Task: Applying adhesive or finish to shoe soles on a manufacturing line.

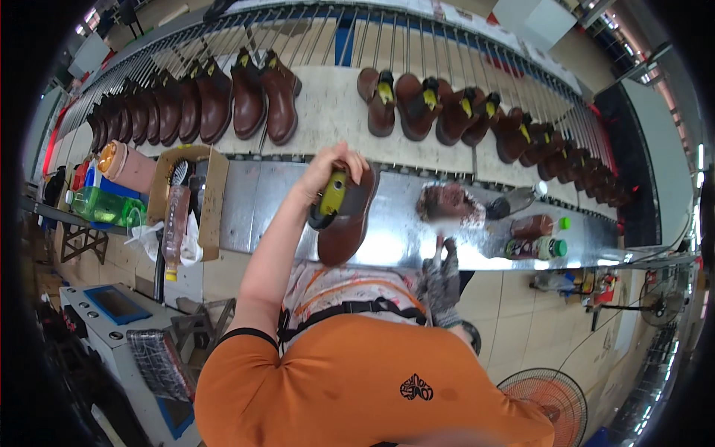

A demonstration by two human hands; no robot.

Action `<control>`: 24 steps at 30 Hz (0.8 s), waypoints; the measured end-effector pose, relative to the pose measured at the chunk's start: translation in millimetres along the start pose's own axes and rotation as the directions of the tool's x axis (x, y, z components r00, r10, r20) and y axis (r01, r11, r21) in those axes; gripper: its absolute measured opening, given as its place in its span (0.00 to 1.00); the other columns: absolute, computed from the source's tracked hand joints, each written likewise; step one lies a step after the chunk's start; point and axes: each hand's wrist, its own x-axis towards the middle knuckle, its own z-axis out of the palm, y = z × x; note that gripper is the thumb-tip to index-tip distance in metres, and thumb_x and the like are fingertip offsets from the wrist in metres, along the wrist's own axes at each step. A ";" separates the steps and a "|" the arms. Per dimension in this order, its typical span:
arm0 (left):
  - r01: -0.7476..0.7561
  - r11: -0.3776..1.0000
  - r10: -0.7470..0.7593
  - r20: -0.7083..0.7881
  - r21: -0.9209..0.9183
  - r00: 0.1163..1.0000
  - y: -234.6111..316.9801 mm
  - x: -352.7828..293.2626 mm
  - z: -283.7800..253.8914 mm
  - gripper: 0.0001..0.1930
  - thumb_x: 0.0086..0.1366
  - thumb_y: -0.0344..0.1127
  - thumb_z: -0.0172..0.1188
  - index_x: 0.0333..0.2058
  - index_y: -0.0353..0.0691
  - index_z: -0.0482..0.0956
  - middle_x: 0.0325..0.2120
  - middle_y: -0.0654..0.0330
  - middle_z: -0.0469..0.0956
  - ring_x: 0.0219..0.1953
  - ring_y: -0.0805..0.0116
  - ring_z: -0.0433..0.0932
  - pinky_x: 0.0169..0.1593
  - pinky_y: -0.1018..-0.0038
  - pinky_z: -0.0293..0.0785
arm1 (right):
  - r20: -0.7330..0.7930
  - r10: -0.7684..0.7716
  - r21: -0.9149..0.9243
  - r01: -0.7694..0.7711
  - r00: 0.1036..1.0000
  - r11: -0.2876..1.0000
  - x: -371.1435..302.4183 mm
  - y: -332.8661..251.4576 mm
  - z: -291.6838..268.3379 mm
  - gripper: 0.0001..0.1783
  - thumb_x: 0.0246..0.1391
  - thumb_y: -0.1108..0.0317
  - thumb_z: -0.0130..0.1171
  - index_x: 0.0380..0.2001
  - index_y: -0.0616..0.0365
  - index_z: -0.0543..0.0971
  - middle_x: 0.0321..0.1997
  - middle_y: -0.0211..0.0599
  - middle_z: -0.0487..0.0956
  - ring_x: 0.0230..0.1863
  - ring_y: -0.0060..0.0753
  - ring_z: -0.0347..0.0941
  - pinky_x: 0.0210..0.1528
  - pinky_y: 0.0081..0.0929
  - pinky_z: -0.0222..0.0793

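Note:
My left hand [335,167] is closed around the upper part of a brown ankle boot [346,238], held tilted above the metal ledge. The boot's yellow-green lining and dark elastic face upward. To its right my right hand [442,279], in a stained grey glove, is closed on a thin-handled tool [439,243]. The tool's end is blurred, so its exact kind cannot be made out. Just beyond it, on the ledge, lies a brown-stained, crumpled shallow tray [441,200].
Brown boots [279,97] line the rack at left, with more boots [417,104] at right. Bottles [532,226] lie right of the tray. A cardboard box [216,201] holds a brush [179,173] and a bottle. A fan [547,406] stands behind at lower right.

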 end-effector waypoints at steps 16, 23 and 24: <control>-0.272 0.951 0.305 0.306 -0.146 0.902 36.3 -36.5 8.1 0.18 0.48 0.49 0.58 0.11 0.41 0.78 0.14 0.60 0.75 0.34 0.62 0.72 0.61 0.61 0.46 | 0.070 -0.024 0.120 0.016 0.997 0.993 11.7 -36.5 -32.0 0.10 0.53 0.73 0.54 0.39 0.63 0.75 0.31 0.33 0.77 0.26 0.22 0.73 0.31 0.22 0.72; -0.248 0.954 0.292 0.320 -0.169 0.901 40.3 -35.4 17.7 0.19 0.47 0.50 0.61 0.09 0.41 0.77 0.13 0.61 0.75 0.35 0.62 0.72 0.61 0.62 0.46 | 0.428 -0.367 -0.346 0.524 0.826 0.778 11.9 -151.7 -11.5 0.15 0.49 0.66 0.58 0.42 0.55 0.78 0.35 0.34 0.79 0.33 0.29 0.75 0.35 0.27 0.71; -0.242 0.955 0.286 0.324 -0.170 0.902 39.2 -34.6 17.6 0.19 0.47 0.50 0.61 0.09 0.41 0.77 0.13 0.61 0.75 0.35 0.62 0.72 0.61 0.62 0.46 | 0.567 -0.555 -0.421 0.793 0.609 0.440 13.3 -160.9 -8.7 0.16 0.48 0.62 0.60 0.42 0.51 0.78 0.36 0.34 0.79 0.36 0.34 0.75 0.38 0.30 0.70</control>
